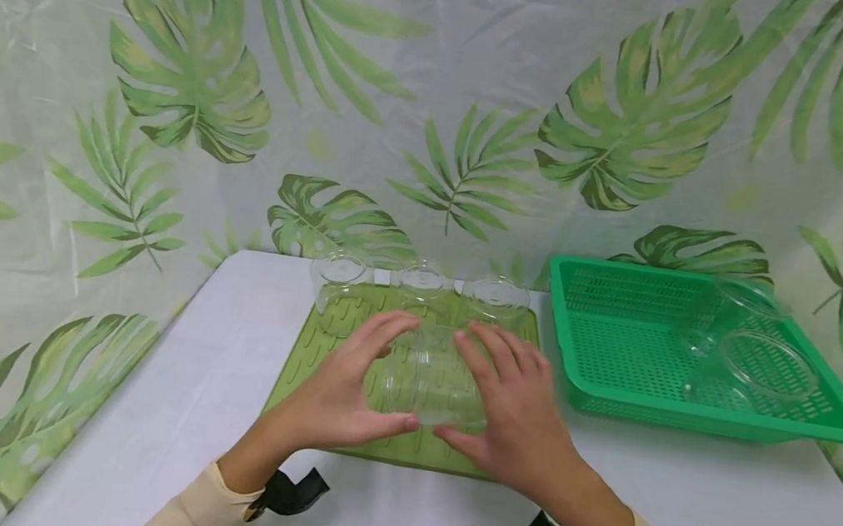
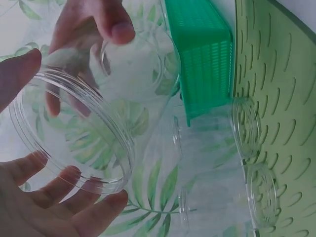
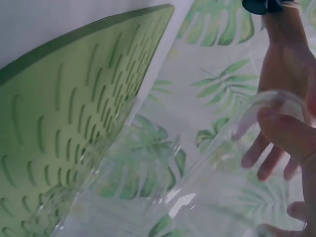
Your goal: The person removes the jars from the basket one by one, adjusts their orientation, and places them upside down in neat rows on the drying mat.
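Note:
Over the green drying mat (image 1: 368, 446), a clear jar (image 1: 429, 381) lies sideways between my two hands. The left hand (image 1: 343, 390) holds its end with the ringed rim, thumb on one side and fingers curled along the other; the left wrist view shows this rim (image 2: 94, 133) close up. My right hand (image 1: 515, 396) grips the opposite end, its thumb (image 3: 286, 131) pressed along the jar's side. Three more clear jars, the left one (image 1: 340, 281), the middle one (image 1: 422, 284) and the right one (image 1: 496, 295), stand in a row at the mat's back edge.
To the right sits a green plastic basket (image 1: 679, 412) with two clear jars (image 1: 766, 368) leaning inside it. White cloth covers the table (image 1: 175, 409). A leaf-patterned sheet (image 1: 475, 76) hangs behind. Black straps (image 1: 292, 490) are around the wrists.

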Action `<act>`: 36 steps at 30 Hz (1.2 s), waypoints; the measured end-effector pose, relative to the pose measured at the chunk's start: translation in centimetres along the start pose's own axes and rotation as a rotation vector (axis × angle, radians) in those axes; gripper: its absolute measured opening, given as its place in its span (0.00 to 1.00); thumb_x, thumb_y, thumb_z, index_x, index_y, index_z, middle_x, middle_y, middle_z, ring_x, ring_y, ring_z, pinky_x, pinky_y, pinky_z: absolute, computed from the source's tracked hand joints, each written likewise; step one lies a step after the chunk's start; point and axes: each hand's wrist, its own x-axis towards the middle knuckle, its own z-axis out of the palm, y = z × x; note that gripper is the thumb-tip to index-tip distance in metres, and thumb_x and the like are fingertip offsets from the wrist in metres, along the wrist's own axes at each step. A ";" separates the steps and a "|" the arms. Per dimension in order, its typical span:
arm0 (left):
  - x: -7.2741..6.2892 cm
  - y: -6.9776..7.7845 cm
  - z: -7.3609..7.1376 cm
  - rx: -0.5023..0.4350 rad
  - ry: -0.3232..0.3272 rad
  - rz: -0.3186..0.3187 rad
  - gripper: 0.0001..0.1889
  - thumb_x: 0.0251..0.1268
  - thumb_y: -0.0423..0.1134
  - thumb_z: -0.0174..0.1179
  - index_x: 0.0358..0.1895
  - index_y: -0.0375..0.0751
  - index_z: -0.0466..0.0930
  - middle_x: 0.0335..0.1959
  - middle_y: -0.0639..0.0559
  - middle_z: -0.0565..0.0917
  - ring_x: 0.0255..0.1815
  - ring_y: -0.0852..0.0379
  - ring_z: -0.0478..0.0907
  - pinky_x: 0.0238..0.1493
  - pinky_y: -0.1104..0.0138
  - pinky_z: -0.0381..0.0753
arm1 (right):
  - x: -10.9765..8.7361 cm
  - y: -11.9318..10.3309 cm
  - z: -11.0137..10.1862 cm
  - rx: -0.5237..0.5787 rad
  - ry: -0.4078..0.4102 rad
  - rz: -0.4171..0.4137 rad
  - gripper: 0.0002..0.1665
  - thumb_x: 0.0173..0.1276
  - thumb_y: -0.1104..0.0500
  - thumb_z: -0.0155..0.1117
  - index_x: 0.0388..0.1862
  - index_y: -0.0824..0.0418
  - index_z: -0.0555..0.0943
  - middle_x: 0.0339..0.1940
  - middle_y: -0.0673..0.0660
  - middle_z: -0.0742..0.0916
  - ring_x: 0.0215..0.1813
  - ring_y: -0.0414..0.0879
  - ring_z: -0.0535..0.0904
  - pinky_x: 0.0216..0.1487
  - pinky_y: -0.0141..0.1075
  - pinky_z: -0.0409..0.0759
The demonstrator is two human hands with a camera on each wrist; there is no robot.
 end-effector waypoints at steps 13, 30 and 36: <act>-0.7 -0.6 -0.8 -0.241 -0.007 -0.012 0.49 0.47 0.36 0.77 0.75 0.45 0.59 0.73 0.46 0.65 0.72 0.46 0.66 0.64 0.53 0.80 | -2.0 1.9 -0.9 0.413 -0.056 0.157 0.74 0.36 0.51 0.88 0.79 0.60 0.55 0.76 0.61 0.69 0.74 0.56 0.65 0.70 0.45 0.67; 0.3 -2.2 1.1 -0.680 0.031 0.039 0.46 0.64 0.49 0.67 0.76 0.34 0.51 0.75 0.30 0.59 0.75 0.44 0.63 0.65 0.37 0.72 | -2.1 -0.1 1.1 1.695 0.096 0.373 0.58 0.67 0.50 0.68 0.81 0.53 0.39 0.77 0.61 0.65 0.77 0.51 0.67 0.74 0.35 0.70; 0.3 -2.2 1.3 -0.705 0.022 0.053 0.45 0.64 0.48 0.66 0.77 0.35 0.49 0.76 0.30 0.56 0.76 0.37 0.60 0.68 0.37 0.69 | -2.1 -0.2 1.1 1.684 0.108 0.338 0.55 0.69 0.52 0.67 0.80 0.56 0.41 0.77 0.61 0.65 0.77 0.53 0.65 0.74 0.36 0.70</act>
